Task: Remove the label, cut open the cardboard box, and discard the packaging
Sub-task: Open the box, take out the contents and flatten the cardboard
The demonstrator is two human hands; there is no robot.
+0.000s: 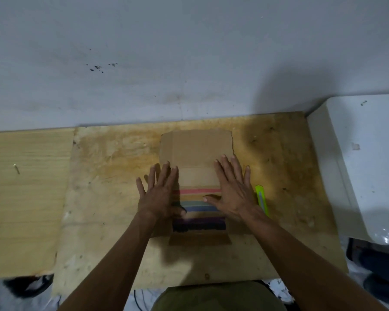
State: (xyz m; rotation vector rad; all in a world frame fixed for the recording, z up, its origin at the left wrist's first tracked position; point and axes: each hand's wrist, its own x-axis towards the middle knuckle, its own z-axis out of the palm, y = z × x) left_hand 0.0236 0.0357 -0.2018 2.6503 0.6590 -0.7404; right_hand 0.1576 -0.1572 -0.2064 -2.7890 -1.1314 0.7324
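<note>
While flat on the cardboard box point(195, 151) — both hands point(160, 194), spread.

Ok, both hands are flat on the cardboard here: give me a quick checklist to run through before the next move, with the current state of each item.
1. Cardboard box opened out flat on the wooden board: ok, it lies flat with flaps spread.
2. Left hand free of tools: ok, palm down, fingers spread on the cardboard's left side.
3. Right hand free of tools: ok, palm down on the right side.
4. Utility knife clear of the hands: ok, it lies on the board just right of the right hand.
5. Knife blade retracted: cannot tell.
6. Label removed: cannot tell, none is visible, but the hands cover part of the surface.
</note>
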